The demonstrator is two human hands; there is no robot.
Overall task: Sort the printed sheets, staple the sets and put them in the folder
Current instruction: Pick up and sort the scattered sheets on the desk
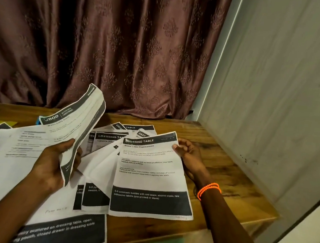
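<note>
Sorting printed sheets on the wooden table [228,166], one bundle lifted, one page being pinched.

Nearest me, a sheet with a dark footer band [62,229] is lying flat at the table's front edge. My left hand [55,162] is clenching a curled bundle of sheets [77,125] headed "3800 Kitchen", holding it tilted above the pile. My right hand [189,155], an orange bracelet [209,189] on its wrist, is gripping the top right edge of the "Dressing Table" sheet [150,178], which is lying on fanned pages. Farther back, more sheets [135,128] are spreading toward the brown curtain [123,40].
</note>
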